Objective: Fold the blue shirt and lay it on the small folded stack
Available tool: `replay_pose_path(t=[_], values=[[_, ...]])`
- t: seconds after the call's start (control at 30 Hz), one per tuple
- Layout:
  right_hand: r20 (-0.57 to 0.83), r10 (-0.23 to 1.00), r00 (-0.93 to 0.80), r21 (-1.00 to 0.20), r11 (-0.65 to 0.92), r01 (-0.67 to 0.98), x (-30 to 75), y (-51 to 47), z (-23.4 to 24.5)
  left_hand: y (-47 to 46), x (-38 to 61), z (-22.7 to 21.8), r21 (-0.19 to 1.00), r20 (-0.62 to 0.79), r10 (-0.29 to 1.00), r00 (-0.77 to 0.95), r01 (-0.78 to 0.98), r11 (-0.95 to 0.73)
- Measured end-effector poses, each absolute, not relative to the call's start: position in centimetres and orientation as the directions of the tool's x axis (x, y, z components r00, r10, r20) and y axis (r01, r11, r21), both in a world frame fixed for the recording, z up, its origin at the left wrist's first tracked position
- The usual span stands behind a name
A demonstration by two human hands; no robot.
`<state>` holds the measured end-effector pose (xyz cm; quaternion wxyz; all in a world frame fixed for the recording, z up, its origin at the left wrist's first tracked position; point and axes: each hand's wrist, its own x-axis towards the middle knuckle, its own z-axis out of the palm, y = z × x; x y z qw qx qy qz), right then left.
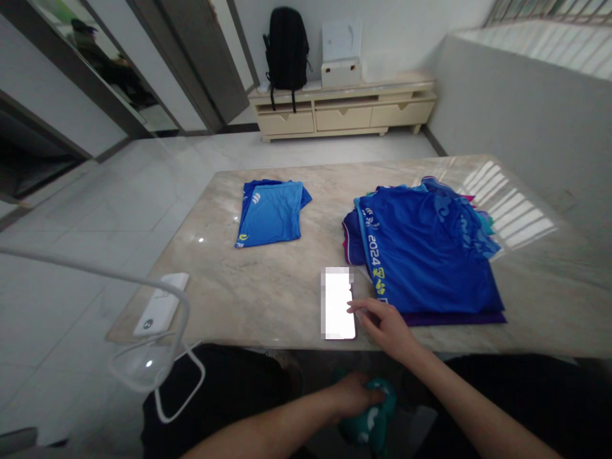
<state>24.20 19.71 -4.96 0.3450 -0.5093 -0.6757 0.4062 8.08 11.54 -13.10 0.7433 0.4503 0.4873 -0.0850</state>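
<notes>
My right hand [385,325] rests on the marble table [268,287] near its front edge, one finger stretched out and touching the lit screen of a phone [338,303]. Below the table edge, my left hand [356,395] is closed round a teal garment [375,414] in my lap. A pile of blue and purple shirts [425,252] lies just right of the phone, the top one printed with "2024". A neatly folded blue shirt [271,213] lies further back at the table's middle left.
A white power bank [160,305] with a white cable [143,376] sits at the table's left front corner. Beyond the table stand a low cream cabinet [344,115], a black backpack [287,48] and a white box [341,54]. A grey wall [521,108] runs along the right.
</notes>
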Motion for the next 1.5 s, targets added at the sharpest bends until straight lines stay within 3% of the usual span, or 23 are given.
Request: replay_pose_path(t=[0.47, 0.93, 1.5], values=[[0.106, 0.962, -0.252, -0.889, 0.206, 0.409, 24.4, 19.7, -5.2, 12.1, 8.7, -11.5, 0.479, -0.878, 0.317, 0.360, 0.676, 0.559], [0.045, 0.968, -0.248, -0.902, 0.146, 0.406, 24.2, 19.6, -4.8, 11.8, 8.7, -12.0, 0.492, -0.870, 0.332, 0.364, 0.668, 0.558], [0.096, 0.965, -0.244, -0.891, 0.193, 0.410, 24.3, 19.9, -5.5, 11.8, 8.7, -12.0, 0.492, -0.870, 0.333, 0.363, 0.656, 0.572]])
